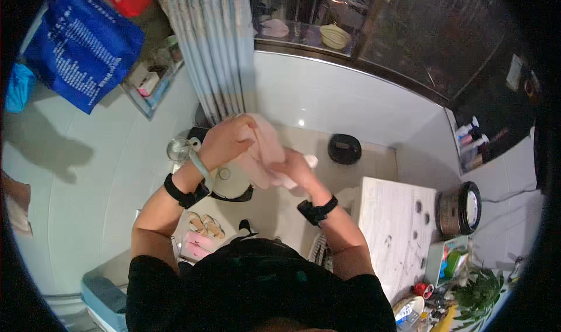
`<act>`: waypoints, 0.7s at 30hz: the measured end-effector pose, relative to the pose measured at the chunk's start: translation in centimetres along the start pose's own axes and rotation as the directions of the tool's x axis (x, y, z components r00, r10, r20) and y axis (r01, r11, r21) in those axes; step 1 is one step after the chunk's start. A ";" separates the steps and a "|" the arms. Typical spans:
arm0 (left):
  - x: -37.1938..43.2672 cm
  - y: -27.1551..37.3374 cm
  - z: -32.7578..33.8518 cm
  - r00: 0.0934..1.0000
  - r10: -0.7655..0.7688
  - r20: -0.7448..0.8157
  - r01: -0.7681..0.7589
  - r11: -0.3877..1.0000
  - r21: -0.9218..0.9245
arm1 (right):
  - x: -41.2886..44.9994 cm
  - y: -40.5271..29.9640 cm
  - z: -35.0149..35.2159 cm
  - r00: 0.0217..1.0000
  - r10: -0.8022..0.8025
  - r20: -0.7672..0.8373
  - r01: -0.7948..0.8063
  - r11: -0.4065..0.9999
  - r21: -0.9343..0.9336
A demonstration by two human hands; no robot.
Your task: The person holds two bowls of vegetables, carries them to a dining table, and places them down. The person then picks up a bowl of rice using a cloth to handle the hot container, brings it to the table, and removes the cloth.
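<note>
A pale pink cloth [260, 150] hangs in loose folds between my two hands, out in front of my chest. My left hand [232, 137] grips its upper left part, fingers bent into the fabric. Lower down, my right hand [291, 167] is closed on the cloth's right side and looks slightly blurred. Both wrists wear black bands, and a pale bangle circles the left wrist. Below and behind the cloth stands a round, light-topped object with a dark rim [232, 185], partly covered by the left hand and the cloth.
A white wood-grain tabletop [394, 231] is at the right, with a round dark appliance [458, 209] by its edge. A black bin [344, 148] stands near the far wall. Sandals [205, 225] and pink slippers [198, 244] lie lower left. A curtain [214, 47] hangs ahead.
</note>
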State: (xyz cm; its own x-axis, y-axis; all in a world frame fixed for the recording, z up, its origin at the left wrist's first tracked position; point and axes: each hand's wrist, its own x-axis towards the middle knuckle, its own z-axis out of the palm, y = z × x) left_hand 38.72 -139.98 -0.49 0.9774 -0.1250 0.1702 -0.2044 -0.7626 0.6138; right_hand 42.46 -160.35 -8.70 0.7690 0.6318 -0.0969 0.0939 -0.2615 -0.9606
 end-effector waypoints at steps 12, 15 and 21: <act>9.3 1.2 6.5 0.791 -0.034 0.611 -0.133 0.965 0.225 | -9.7 -2.2 -13.8 0.729 -0.189 -0.657 -0.219 0.846 -0.487; 11.6 -3.5 11.7 0.617 0.259 0.743 -0.172 0.966 -0.194 | -10.0 -3.5 -15.9 0.687 -0.210 -0.696 -0.309 0.782 -0.541; 18.2 -0.9 13.1 0.434 0.195 0.879 0.085 0.963 -0.256 | -11.9 -1.5 -19.5 0.684 -0.174 -0.709 -0.498 0.599 -0.627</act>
State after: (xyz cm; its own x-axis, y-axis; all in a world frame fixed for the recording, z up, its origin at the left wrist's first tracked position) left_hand 57.39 -149.92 -8.01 0.4314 -0.7614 -0.4838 -0.1274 -0.5824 0.8029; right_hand 45.51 -181.66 -1.04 0.9576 -0.0399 0.2855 0.0698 -0.9287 -0.3642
